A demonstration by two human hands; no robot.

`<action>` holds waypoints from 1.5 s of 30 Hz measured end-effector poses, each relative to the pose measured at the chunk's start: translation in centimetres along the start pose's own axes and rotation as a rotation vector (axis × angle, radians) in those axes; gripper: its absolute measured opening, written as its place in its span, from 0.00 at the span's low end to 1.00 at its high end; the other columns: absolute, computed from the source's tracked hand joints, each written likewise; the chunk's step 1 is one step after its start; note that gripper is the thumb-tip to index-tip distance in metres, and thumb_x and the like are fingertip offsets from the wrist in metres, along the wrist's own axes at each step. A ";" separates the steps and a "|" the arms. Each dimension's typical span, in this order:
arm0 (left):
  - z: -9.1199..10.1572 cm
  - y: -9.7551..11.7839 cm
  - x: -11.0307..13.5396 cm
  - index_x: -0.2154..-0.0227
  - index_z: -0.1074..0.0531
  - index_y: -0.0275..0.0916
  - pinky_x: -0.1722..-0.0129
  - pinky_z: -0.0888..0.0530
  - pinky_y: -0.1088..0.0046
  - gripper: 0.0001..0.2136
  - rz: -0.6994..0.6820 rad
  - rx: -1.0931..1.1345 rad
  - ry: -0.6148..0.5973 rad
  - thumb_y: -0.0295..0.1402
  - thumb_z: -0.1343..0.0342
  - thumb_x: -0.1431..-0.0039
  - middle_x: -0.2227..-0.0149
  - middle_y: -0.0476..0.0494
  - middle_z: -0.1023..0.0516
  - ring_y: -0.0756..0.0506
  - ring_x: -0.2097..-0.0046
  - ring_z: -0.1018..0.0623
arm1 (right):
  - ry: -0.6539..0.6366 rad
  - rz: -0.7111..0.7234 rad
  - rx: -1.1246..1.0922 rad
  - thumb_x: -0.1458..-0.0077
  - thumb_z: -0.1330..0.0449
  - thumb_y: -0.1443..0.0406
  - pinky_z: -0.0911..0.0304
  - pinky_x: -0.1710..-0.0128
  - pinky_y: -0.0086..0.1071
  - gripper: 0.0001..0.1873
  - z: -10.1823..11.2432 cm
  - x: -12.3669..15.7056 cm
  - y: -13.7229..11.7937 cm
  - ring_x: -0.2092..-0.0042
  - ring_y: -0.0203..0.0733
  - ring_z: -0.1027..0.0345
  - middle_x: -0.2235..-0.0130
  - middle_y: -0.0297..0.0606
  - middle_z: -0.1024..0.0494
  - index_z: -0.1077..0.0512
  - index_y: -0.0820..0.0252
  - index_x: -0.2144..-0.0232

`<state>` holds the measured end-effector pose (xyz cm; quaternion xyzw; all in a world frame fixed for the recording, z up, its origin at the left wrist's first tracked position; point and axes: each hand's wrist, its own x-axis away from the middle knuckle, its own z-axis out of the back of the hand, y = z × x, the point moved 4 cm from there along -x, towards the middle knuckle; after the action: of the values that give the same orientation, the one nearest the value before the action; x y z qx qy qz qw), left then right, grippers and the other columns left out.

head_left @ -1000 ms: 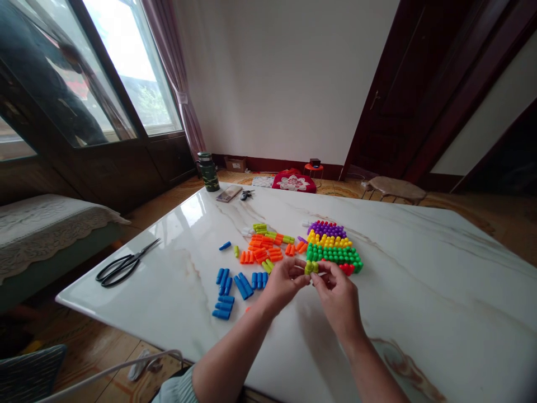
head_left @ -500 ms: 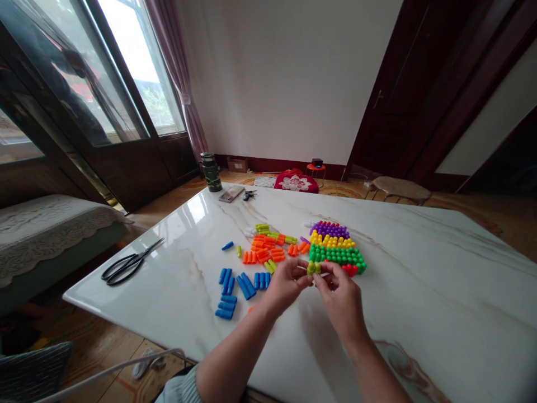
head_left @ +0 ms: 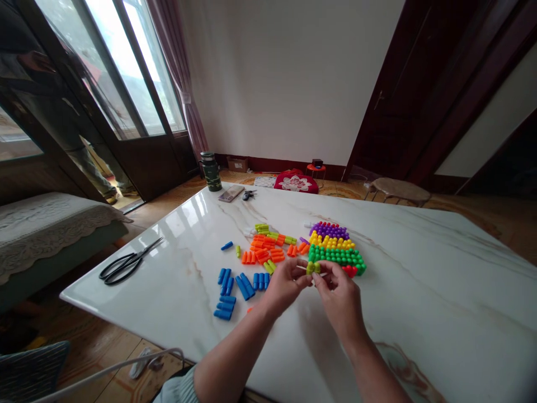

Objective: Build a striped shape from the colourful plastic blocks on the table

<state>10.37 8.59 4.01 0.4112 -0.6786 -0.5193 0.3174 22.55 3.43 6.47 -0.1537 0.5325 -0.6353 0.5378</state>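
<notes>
My left hand (head_left: 286, 285) and my right hand (head_left: 340, 295) meet above the table, both closed in a pinch on small yellow-green plastic beads (head_left: 313, 267). A thin white strand shows beside the beads; its full run is hidden by my fingers. Just beyond my right hand lies a beaded piece in rows of purple (head_left: 329, 230), yellow (head_left: 332, 241) and green (head_left: 337, 256), with a few red beads (head_left: 349, 271) at its near edge. Orange tube-shaped pieces (head_left: 263, 244) and blue ones (head_left: 245, 286) are scattered left of my left hand.
Black-handled scissors (head_left: 128, 265) lie on the left of the marble-patterned table (head_left: 176, 302). At the far edge are a camouflage flask (head_left: 211, 172), a phone (head_left: 231, 193) and keys (head_left: 249, 195). A person (head_left: 62, 112) stands at the glass door (head_left: 126, 73). A stool (head_left: 400, 190) stands beyond the table.
The person at the door has shifted, and legs now show in the doorway; the door panel stands differently. My hands stay almost in place, still on the yellow-green beads.
</notes>
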 end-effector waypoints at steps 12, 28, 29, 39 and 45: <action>-0.6 0.5 0.3 0.58 0.30 0.34 0.67 0.30 0.73 0.23 0.049 -0.065 0.056 0.45 0.36 0.52 0.67 0.40 0.20 0.49 0.70 0.23 | 0.121 -0.120 -0.209 0.53 0.36 0.56 0.30 0.73 0.30 0.37 3.0 -2.4 -1.0 0.71 0.39 0.29 0.64 0.40 0.24 0.40 0.60 0.42; -0.7 0.7 0.3 0.70 0.28 0.34 0.69 0.31 0.75 0.23 0.000 -0.006 0.050 0.52 0.35 0.58 0.76 0.47 0.25 0.51 0.73 0.26 | -0.042 -0.052 0.025 0.49 0.40 0.56 0.30 0.71 0.32 0.14 0.4 0.4 0.3 0.74 0.42 0.26 0.73 0.39 0.20 0.28 0.59 0.63; -0.7 0.7 0.3 0.70 0.28 0.35 0.69 0.30 0.75 0.23 -0.001 -0.009 0.052 0.52 0.35 0.57 0.76 0.47 0.25 0.51 0.73 0.26 | -0.039 -0.045 0.026 0.49 0.40 0.56 0.30 0.71 0.33 0.15 0.3 0.5 0.3 0.74 0.42 0.26 0.73 0.39 0.20 0.28 0.59 0.63; -0.4 0.6 0.3 0.69 0.27 0.34 0.69 0.31 0.76 0.21 0.005 -0.042 0.055 0.50 0.36 0.55 0.75 0.47 0.25 0.51 0.73 0.27 | -0.041 0.002 0.046 0.47 0.41 0.57 0.29 0.70 0.32 0.17 0.1 0.6 -0.2 0.73 0.40 0.26 0.67 0.41 0.20 0.28 0.60 0.57; -0.4 0.5 0.0 0.71 0.27 0.35 0.71 0.32 0.76 0.21 0.005 -0.043 0.054 0.51 0.36 0.56 0.76 0.48 0.26 0.52 0.74 0.28 | -0.033 0.045 0.071 0.47 0.41 0.57 0.30 0.70 0.32 0.16 0.3 0.5 -0.5 0.73 0.39 0.27 0.68 0.41 0.20 0.27 0.60 0.58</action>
<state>10.60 8.44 4.58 0.4162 -0.6597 -0.5216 0.3455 22.28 2.81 6.83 -0.1329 0.5039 -0.6389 0.5659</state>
